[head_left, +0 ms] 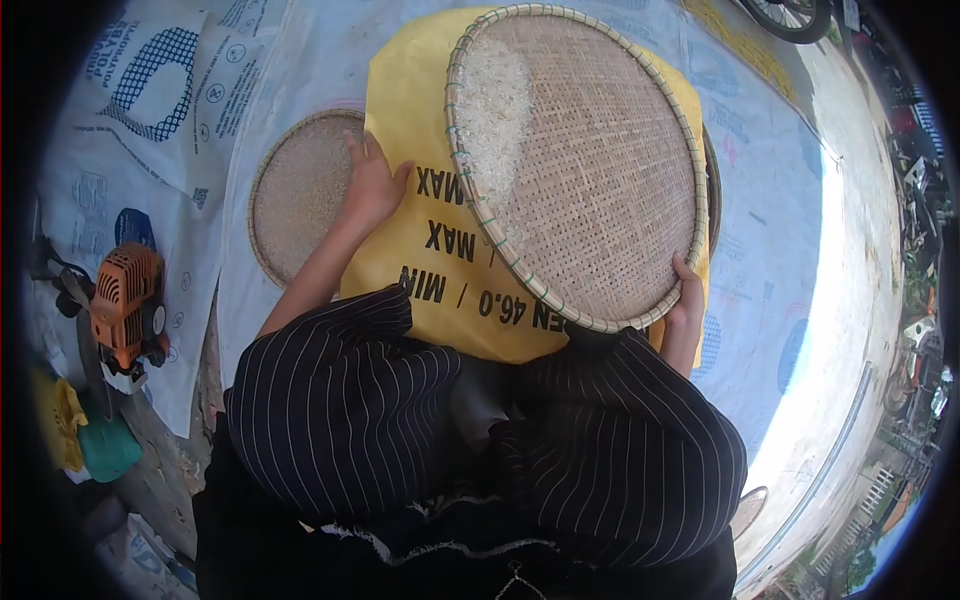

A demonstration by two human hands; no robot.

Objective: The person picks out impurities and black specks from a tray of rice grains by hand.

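Note:
A large round woven tray (610,150) is tilted over a yellow printed sheet (405,90), with white grains (490,115) heaped along its left side. At the tray's lower right rim is my right hand (685,295), its fingers closed on the rim. My left hand (375,180) has its fingers apart, between the yellow sheet and a smaller round tray (295,215). Grains are spread over that smaller tray, and my left hand overlaps its right edge. Behind the large tray's right side, the dark edge of another round object (713,190) shows.
Pale printed sheeting (130,170) covers the ground. An orange and black machine (128,310) lies at the left, near a green object (108,447) and a yellow one. A wheel (790,12) shows at the top right, with cluttered vehicles along the right edge.

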